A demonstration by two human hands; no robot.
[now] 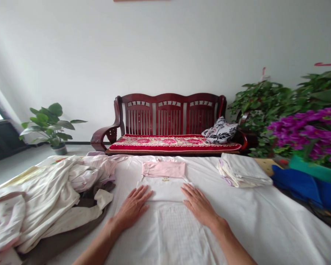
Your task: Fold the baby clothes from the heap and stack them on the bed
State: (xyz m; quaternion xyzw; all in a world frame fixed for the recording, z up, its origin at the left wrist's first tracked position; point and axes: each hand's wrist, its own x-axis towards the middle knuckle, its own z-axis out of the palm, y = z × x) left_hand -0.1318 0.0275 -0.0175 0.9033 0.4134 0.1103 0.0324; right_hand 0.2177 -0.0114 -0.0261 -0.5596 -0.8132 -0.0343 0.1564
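A white garment (165, 191) with a small gold-brown print lies flat on the sheet-covered table, directly before me. Across its far end rests a folded pink piece of cloth (163, 169). My left hand (136, 202) lies flat with fingers spread at the garment's left edge. On the opposite edge, my right hand (196, 201) is also flat, its fingers stretched out and touching the white cloth. Neither hand grips anything.
Rumpled clothes (55, 198) are heaped on the table's left side. A folded stack of light clothes (242, 170) sits at the right, near a blue cloth-like item (303, 186) and purple flowers (311, 129). Beyond the table stands a wooden bench (169, 114).
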